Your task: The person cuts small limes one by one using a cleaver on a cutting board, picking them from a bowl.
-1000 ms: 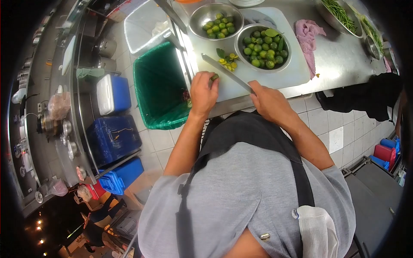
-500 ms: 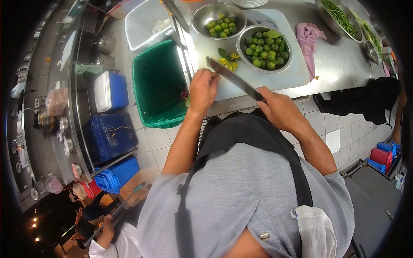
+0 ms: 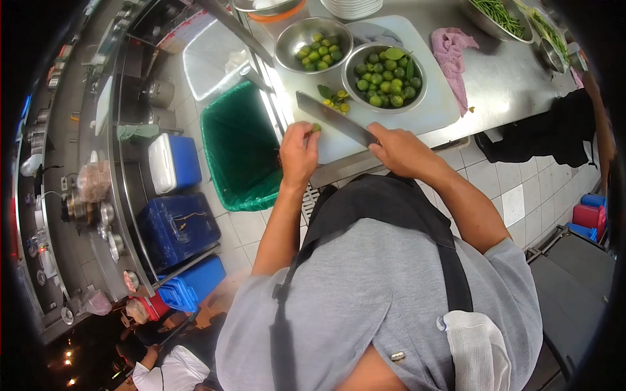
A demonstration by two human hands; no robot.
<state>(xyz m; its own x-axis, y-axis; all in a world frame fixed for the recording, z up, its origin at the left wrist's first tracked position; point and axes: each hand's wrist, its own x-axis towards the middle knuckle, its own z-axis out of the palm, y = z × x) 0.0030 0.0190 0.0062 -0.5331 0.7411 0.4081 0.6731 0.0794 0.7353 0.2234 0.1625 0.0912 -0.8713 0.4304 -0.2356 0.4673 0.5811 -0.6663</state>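
Pinched in the fingers of my left hand (image 3: pixel 298 158), a small green lime (image 3: pixel 317 127) shows at the near left side of the white cutting board (image 3: pixel 435 107). My right hand (image 3: pixel 399 151) is closed around the handle of a broad-bladed knife (image 3: pixel 331 117), whose blade slants up and left over the board. Just beyond the blade lie small yellow cut pieces (image 3: pixel 338 103) and a green leaf (image 3: pixel 324 91). Two steel bowls stand behind them: the left bowl (image 3: pixel 285 47) holds fewer limes, the right bowl (image 3: pixel 419 91) many, with a leaf on top.
A green-lined bin (image 3: pixel 225 146) stands on the floor left of the table. A pink cloth (image 3: pixel 451 55) lies right of the board. Stacked white plates (image 3: pixel 352 8) and a bowl of green beans (image 3: pixel 499 23) sit farther back. Another person in white (image 3: pixel 175 371) is at lower left.
The view has shifted, so the table contents appear farther left. My left hand has turned, and the lime in its fingers now shows. The knife stays in my right hand.
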